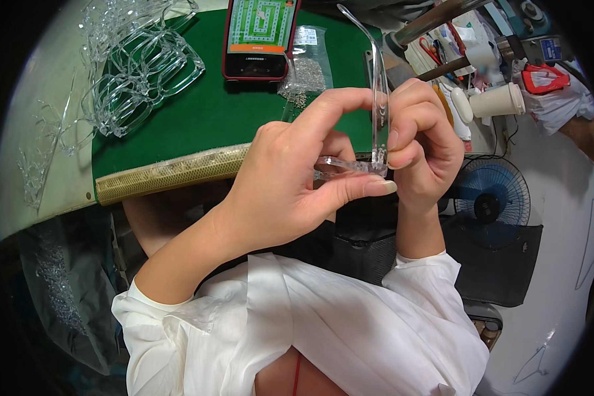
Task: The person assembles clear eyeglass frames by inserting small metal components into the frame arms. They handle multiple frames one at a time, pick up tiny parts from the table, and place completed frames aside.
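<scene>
My left hand (pixel 270 175) is closed round a clear plastic eyeglass frame (pixel 340 163), its thumb along the lower side near the hinge corner. From that corner a clear temple arm (pixel 377 66) rises upright, its curved tip pointing up and left; my left index finger reaches across to it. On the other side of the hinge, my right hand (pixel 428 142) is closed, thumb and fingertips pinched together close against the temple. Whatever small thing may be between those fingertips is hidden. Beyond my hands lies a clear bag (pixel 310 76) of tiny metal pieces, some loose at its near edge.
Several clear eyeglass frames (pixel 145 79) are heaped at the left on the green mat (pixel 198 115). A lit phone (pixel 257 69) stands at the back. A gold strip (pixel 178 175) edges the table. At right are a metal tool (pixel 435 20), a white cup (pixel 498 102) and a fan (pixel 488 204).
</scene>
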The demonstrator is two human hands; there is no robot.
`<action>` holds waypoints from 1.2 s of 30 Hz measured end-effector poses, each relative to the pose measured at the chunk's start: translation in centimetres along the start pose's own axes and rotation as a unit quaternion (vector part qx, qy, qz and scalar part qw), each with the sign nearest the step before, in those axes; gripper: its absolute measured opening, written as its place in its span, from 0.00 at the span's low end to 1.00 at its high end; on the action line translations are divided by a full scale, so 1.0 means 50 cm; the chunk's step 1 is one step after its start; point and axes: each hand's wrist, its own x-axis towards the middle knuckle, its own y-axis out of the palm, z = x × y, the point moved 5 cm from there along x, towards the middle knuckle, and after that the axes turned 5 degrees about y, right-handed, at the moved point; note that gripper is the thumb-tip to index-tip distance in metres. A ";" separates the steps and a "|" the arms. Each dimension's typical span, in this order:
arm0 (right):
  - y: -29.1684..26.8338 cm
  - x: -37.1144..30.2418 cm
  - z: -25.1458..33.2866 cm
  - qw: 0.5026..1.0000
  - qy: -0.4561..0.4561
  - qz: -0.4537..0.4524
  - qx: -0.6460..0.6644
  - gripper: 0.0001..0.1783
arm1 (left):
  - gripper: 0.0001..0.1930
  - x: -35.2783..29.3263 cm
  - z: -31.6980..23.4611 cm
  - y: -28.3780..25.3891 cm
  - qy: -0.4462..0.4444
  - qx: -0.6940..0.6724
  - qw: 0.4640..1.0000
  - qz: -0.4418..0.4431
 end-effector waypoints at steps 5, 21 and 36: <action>-0.007 -0.010 -0.036 0.956 0.149 -0.077 0.239 0.18 | 0.33 0.018 -0.001 0.013 -0.002 0.014 1.000 0.018; -0.241 -0.001 -0.047 0.956 0.215 -0.166 0.106 0.18 | 0.08 0.220 0.096 0.167 0.128 -0.041 0.990 -0.046; -0.475 0.040 -0.033 0.895 0.059 -0.438 -0.055 0.13 | 0.03 0.335 0.103 0.222 0.123 -0.014 0.990 -0.066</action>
